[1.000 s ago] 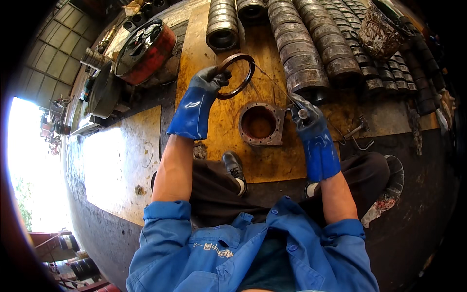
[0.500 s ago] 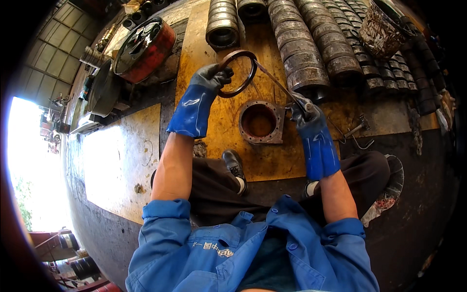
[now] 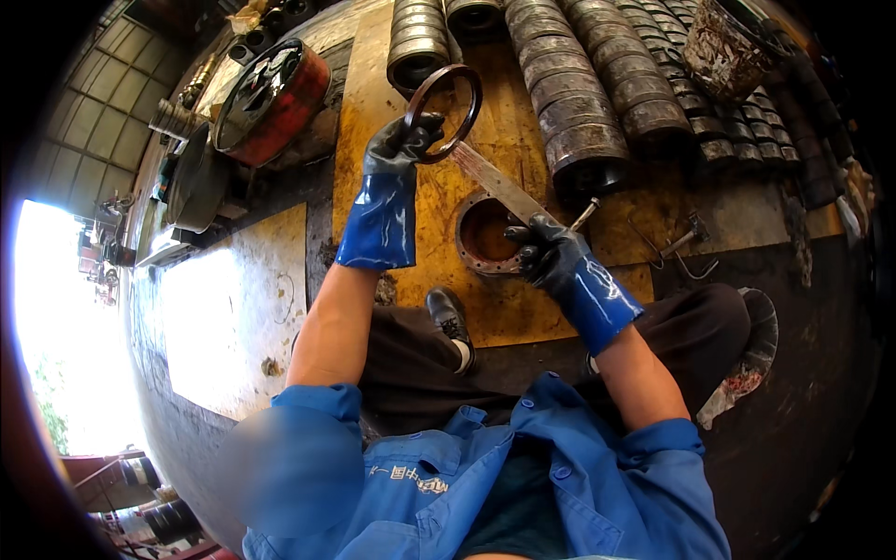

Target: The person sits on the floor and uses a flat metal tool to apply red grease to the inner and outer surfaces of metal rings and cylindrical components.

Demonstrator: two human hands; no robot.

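My left hand (image 3: 399, 145), in a black-and-blue rubber glove, grips a dark, thin ring (image 3: 475, 107) by its lower left side and holds it tilted in the air. My right hand (image 3: 553, 254), gloved the same way, is closed round the near end of a long flat metal bar (image 3: 504, 185), file-like in shape. The bar's far end meets or nearly meets the ring's lower rim. A short metal rod (image 3: 586, 215) juts out beside the right hand; how it is held is hidden. Beneath the bar sits a round flanged housing (image 3: 464, 233) with bolt holes, partly covered by the right hand.
Rows of stacked metal cylinders (image 3: 569, 98) lie beyond my hands. A hammer (image 3: 686, 241) and bent metal hooks lie at the right. A red drum (image 3: 303, 103) stands at the far left. My shoe (image 3: 448, 313) rests at the near edge of the yellow board (image 3: 425, 233).
The ring has risen slightly, away from me. My right hand has moved left and nearer to me, turning the bar so its broad face shows and it now crosses above the housing.
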